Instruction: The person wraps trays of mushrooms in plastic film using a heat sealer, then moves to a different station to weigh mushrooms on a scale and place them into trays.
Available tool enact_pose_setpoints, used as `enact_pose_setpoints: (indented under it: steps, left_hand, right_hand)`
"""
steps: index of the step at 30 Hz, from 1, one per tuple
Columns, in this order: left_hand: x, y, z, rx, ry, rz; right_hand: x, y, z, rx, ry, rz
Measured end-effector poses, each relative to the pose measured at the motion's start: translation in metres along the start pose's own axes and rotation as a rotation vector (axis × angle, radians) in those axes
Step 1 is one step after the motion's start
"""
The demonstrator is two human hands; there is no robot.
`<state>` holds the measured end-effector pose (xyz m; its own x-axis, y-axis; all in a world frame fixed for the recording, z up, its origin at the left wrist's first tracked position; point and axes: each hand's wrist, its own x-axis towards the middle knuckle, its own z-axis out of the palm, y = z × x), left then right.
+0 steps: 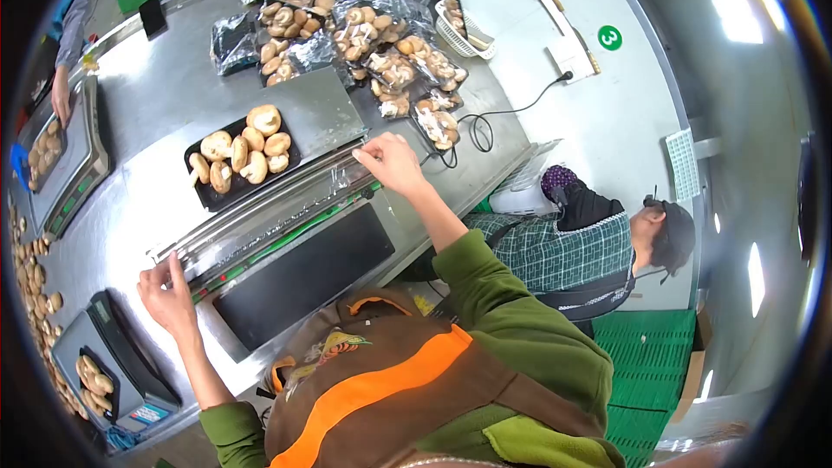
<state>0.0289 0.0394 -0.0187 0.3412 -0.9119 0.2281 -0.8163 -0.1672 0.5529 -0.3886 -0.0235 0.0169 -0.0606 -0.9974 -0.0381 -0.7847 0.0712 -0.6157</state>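
Observation:
A black tray of brown mushrooms (251, 154) rests on the wrapping machine's metal plate, just beyond the film roll. Clear plastic film (334, 180) stretches along the roll, glossy and creased near its right end. My right hand (394, 163) pinches the film's right end between thumb and fingers. At the other end my left hand (169, 295) is closed in a pinch on the film's left edge. A dark flat pad (303, 276) lies on the machine between the roll and my apron.
Wrapped mushroom trays (373, 39) are heaped at the back, beside a white basket (465, 30). A black cable (511, 111) runs to the wall. Scales (113, 355) stand at left, near loose mushrooms (39, 295). One co-worker (563, 247) sits at right; another's hand (61, 97) is at far left.

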Motion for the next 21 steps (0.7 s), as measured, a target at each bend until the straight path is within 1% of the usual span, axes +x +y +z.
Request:
enact_pose_setpoints:
  steps: [1, 3, 4, 5, 6, 7, 9, 10, 11, 13, 14, 15, 16, 17, 18, 19, 20, 21]
  left_hand:
    - [-0.011, 0.006, -0.004, 0.104, -0.005, 0.026]
    - [-0.013, 0.028, -0.002, 0.182, 0.006, 0.130]
    - [-0.010, 0.037, 0.001, 0.193, -0.054, 0.135]
    - [-0.006, 0.044, 0.004, 0.199, -0.111, 0.142]
    - [-0.002, 0.036, 0.016, 0.174, -0.177, 0.173]
    - [0.002, 0.033, 0.015, 0.176, -0.169, 0.169]
    - [0.009, 0.031, 0.015, -0.263, -0.401, -0.231]
    - [0.011, 0.034, 0.004, -0.698, -0.541, -0.470]
    - [0.008, 0.034, -0.009, -1.134, -0.676, -0.710]
    - [0.004, 0.030, -0.004, -1.703, -0.906, -1.196]
    - [0.007, 0.027, -0.006, -1.701, -0.904, -1.201]
    - [0.018, 0.025, -0.009, -1.856, -0.839, -1.125]
    - [0.032, 0.028, -0.013, -2.013, -0.769, -1.041]
    - [0.053, 0.043, -0.028, -2.218, -0.720, -0.893]
    - [0.076, 0.043, -0.027, -2.032, -0.593, -0.548]
    - [0.103, 0.042, -0.023, -2.161, -0.698, -0.038]
    - [0.115, 0.076, -0.035, -1.829, -0.402, -0.132]
    - [0.137, 0.083, -0.021, -1.587, -0.384, 0.101]
  right_hand:
    - [-0.009, -0.001, 0.001, -0.341, 0.004, -0.006]
    - [-0.011, -0.008, 0.026, -0.364, 0.048, -0.078]
    - [-0.008, -0.019, 0.037, -0.419, -0.029, -0.047]
    - [-0.006, -0.021, 0.049, -0.448, 0.008, -0.168]
    - [-0.003, -0.021, 0.056, -0.301, -0.035, -0.064]
    - [-0.001, -0.023, 0.059, -0.154, -0.079, 0.041]
    - [0.007, 0.009, 0.068, 0.480, -0.135, 0.157]
    - [0.000, -0.009, 0.044, 1.015, -0.275, 0.478]
    - [-0.005, -0.012, 0.045, 1.015, -0.275, 0.476]
    - [-0.014, -0.018, 0.046, 1.829, -0.675, 0.787]
    - [-0.012, -0.024, 0.047, 1.886, -0.841, 0.793]
    - [-0.001, -0.028, 0.041, 1.890, -0.840, 0.791]
    - [0.021, -0.030, 0.030, 2.003, -0.880, 0.541]
    - [0.040, -0.034, 0.021, 2.103, -0.909, 0.290]
    - [0.064, -0.047, 0.012, 2.031, -0.844, 0.014]
    - [0.083, -0.070, 0.002, 1.939, -0.774, -0.250]
    - [0.088, -0.110, -0.011, 1.931, -0.499, -0.091]
    - [0.095, -0.140, -0.020, 1.898, -0.225, 0.062]
